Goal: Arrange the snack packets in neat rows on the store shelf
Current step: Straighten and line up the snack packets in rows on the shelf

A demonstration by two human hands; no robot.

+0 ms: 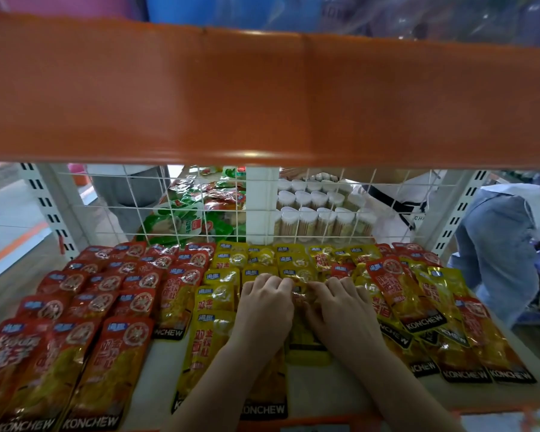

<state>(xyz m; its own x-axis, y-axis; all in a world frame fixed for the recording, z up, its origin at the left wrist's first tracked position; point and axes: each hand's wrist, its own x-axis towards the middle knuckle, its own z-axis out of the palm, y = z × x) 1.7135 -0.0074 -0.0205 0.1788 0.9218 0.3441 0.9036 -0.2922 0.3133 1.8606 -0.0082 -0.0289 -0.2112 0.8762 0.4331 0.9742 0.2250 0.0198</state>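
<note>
Both hands [303, 302] pinch a yellow packet [303, 319] lying between them.

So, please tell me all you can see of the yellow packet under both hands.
The yellow packet is glossy plastic film and lies flat, lengthwise in the middle column of the shelf. The left hand and right hand pinch its crinkled far end. Its print is mostly hidden.
</note>
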